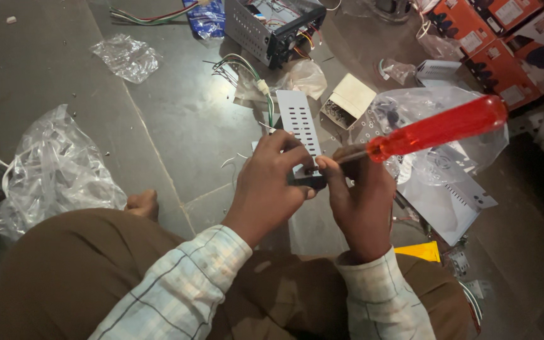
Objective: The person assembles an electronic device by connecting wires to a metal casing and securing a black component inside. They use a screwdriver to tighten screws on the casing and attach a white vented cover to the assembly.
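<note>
My left hand [269, 182] grips the near end of a narrow perforated metal plate [299, 121] that points away from me, together with a small dark part [310, 181] at its near end. My right hand [360, 198] holds a screwdriver with a translucent red handle [439, 128]. The handle sticks out to the upper right. Its shaft runs down to the dark part between my fingertips, where the tip is hidden. Both hands meet over my lap.
On the grey tiled floor lie crumpled clear plastic bags [55, 170], an open metal chassis with coloured wires [275, 25], a small open cardboard box of screws [347, 101], orange cartons [498, 44], a flat metal cover [448, 204] and a yellow piece [420, 250]. My bare foot [143, 204] rests at left.
</note>
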